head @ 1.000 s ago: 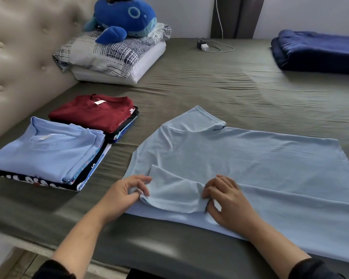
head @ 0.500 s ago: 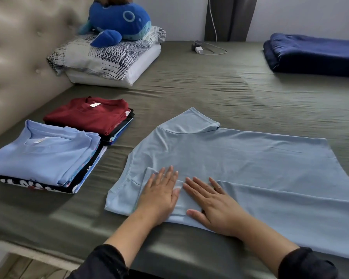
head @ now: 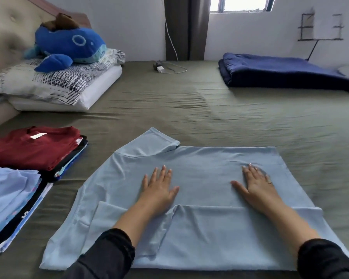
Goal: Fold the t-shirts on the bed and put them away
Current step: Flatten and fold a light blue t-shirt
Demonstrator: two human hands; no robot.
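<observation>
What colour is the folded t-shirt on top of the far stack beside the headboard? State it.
Dark red, with a white neck label; the head view shows it clearly.

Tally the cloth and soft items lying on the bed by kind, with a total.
Shirt being folded: 1
Stacks of folded shirts, red-topped stack and blue-topped stack: 2
Pillows, patterned pillow on white pillow: 2
Plush whale: 1
Navy blanket: 1
Total: 7
The number of shirts inside each stack cannot be told.
</observation>
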